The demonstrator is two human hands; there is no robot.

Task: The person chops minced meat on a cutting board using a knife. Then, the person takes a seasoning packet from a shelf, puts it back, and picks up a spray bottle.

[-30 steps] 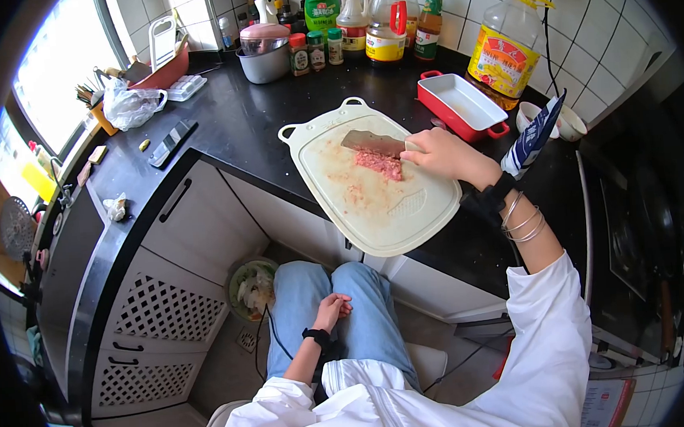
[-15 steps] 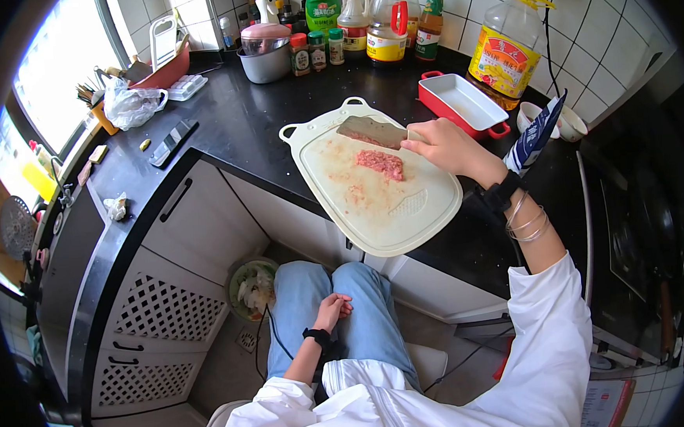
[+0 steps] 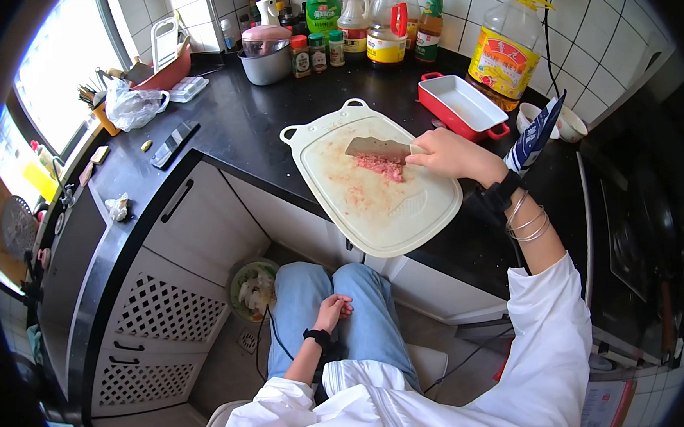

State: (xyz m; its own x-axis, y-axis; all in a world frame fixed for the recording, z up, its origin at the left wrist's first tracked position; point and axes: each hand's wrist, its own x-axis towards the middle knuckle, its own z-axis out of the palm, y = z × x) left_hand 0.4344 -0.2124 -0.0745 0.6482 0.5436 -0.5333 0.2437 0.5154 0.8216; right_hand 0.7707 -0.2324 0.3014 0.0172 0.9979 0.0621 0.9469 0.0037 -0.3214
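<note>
The cleaver (image 3: pixel 377 146) is over the middle of the pale cutting board (image 3: pixel 386 226), its blade along the far side of the minced meat (image 3: pixel 385 168). The right hand (image 3: pixel 437 154) has a closed grip on the handle, which the fingers mostly cover. The left hand (image 3: pixel 333 312) lies on the jeans (image 3: pixel 374 321), fingers loosely bent, with nothing visible in it.

The likeliest trouble is the board shifting. No hand steadies it, and its near corner appears to jut past the front edge of the desk (image 3: pixel 255 133), so a hard stroke close to that corner could tip or slide it. Strokes to one side could also scatter meat, since the strip is loose and nothing holds it together. The red dish (image 3: pixel 447 113) stands just beyond the right hand and the blue-and-white packet (image 3: pixel 535 135) near the wrist; a wide swing could knock either.

The cleaver's long axis runs across the board: the handle end lies to the right, and the blade's free end points left and slightly away from the person. The edge seems turned down toward the meat, though at this scale its contact is hard to judge. The meat strip slants from far left to near right.
</note>
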